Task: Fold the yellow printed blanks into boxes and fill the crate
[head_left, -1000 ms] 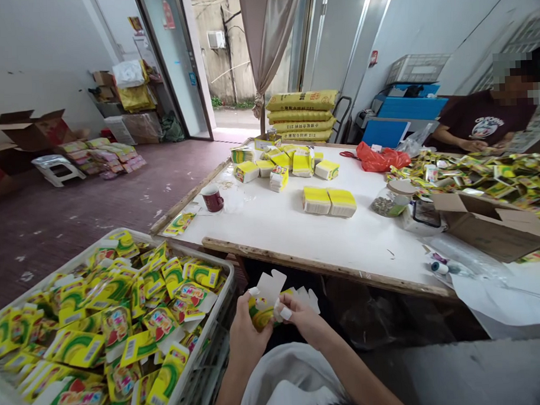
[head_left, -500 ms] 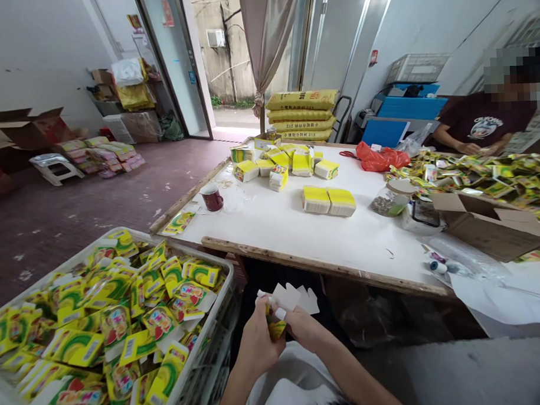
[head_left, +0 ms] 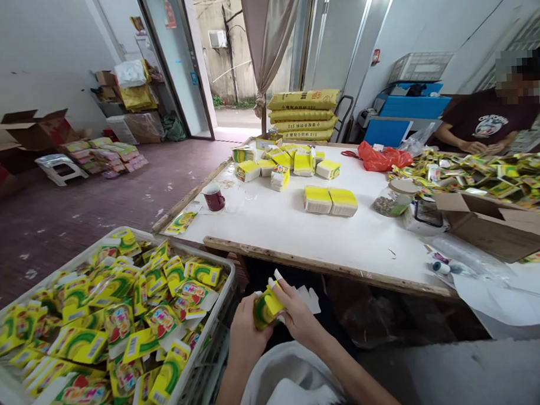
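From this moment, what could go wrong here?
The yellow carton, held in the left hand with the right hand against it, might crease if pressed hard. Packs heaped in the crate may slip over its rim. The mug near the table's edge might be knocked over.

Left of the held yellow carton (head_left: 262, 309), the crate (head_left: 230, 271) raises its rim as a barrier. Ahead of the carton, the wooden edge (head_left: 325, 268) blocks a low reach; farther from it, bare white surface (head_left: 271, 226) leaves a way to the paired bundles (head_left: 318, 202).

maroon mug (head_left: 214, 199), red bag (head_left: 382, 157), yellow sacks (head_left: 303, 116)
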Tool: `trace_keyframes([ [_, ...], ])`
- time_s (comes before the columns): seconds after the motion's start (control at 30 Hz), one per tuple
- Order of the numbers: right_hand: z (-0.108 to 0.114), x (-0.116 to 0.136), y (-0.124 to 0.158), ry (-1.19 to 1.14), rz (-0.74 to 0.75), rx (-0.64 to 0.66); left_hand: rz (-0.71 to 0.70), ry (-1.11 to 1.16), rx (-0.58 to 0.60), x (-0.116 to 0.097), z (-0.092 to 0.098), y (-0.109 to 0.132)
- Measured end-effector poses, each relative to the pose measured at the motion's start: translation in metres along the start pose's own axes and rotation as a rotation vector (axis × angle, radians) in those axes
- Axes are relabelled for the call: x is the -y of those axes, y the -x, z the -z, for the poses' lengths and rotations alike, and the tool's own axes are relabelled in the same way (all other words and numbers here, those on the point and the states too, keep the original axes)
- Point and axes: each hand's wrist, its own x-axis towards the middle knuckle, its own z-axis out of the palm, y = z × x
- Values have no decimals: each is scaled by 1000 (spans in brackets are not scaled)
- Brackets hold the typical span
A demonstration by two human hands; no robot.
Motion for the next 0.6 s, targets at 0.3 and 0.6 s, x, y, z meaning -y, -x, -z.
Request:
trace_keyframes([
  [0.3, 42, 21, -4, -30, -75, 306, 2, 99, 219, -8, 29, -8],
  [0.6, 17, -9, 6, -340, -253, -5, 137, 561, -279, 3, 19, -11],
])
